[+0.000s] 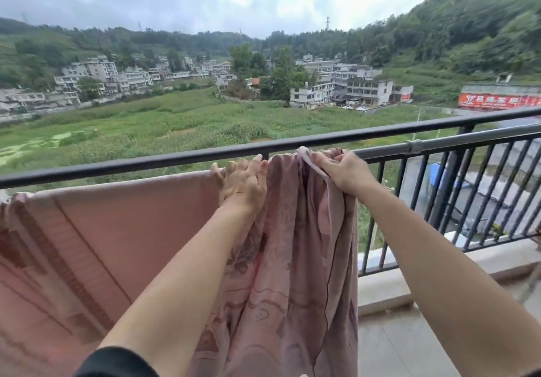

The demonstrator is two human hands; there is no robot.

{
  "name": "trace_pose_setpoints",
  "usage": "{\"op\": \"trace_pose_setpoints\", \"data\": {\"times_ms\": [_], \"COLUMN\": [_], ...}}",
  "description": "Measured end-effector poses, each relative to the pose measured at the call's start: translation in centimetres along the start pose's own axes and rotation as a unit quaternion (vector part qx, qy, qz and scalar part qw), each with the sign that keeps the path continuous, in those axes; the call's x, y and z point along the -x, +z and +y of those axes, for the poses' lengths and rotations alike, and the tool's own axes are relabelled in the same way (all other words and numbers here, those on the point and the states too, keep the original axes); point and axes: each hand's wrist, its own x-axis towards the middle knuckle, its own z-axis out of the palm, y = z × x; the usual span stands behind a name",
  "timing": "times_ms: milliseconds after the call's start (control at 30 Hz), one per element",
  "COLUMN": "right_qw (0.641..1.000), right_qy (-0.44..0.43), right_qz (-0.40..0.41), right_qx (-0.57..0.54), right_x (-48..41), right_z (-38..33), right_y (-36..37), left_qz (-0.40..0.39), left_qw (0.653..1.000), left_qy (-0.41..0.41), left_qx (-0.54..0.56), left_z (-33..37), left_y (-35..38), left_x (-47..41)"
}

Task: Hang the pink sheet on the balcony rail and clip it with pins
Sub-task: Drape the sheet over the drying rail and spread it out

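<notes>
Head view: the sheet hangs over a grey pole just inside the black rail. It is spread flat to the left and bunched in folds at the middle. The left hand grips its top edge, fingers spread and bent over the fabric. The right hand clutches the bunched corner at the pole, fingers clamped on the hem. Fields and buildings lie beyond.

1. The sheet runs off the left and bottom edges.
2. The lower rail is hidden under it leftward of the right fingers.
3. Their tips are buried in folds.
4. The lettering on the sign, far beyond the fingers, is unreadable.
</notes>
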Motion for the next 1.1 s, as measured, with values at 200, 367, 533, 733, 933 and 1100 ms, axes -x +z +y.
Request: {"op": "trace_pose_setpoints", "data": {"times_ms": [200,367,533,733,933,1100], "right_qw": [0.982,0.941,0.946,0.938,0.925,0.900], "right_qy": [0.000,0.129,0.032,-0.135,0.008,0.146], "right_qz": [0.191,0.297,0.310,0.305,0.374,0.411], "right_qx": [0.002,-0.102,-0.092,0.098,0.061,0.026], "right_x": [-5.2,-8.1,-8.7,-9.8,-12.3,-14.5], "right_z": [4.7,11.3,11.0,13.1,17.7,20.9], "right_y": [-6.5,-9.2,-6.9,-9.3,-13.0,-17.3], "left_qz": [0.120,0.137,0.092,0.031,0.030,0.043], "left_qw": [0.991,0.987,0.992,0.977,0.970,0.977], "left_qy": [-0.026,-0.066,0.090,0.205,0.233,0.203], "left_qx": [-0.050,-0.041,-0.009,0.040,0.066,0.055], "left_z": [0.2,3.8,11.6,19.5,22.1,22.7], "left_y": [1.6,1.3,3.6,6.6,8.1,8.4], "left_x": [0.2,-1.6,-4.2,-7.7,-9.0,-9.5]}}
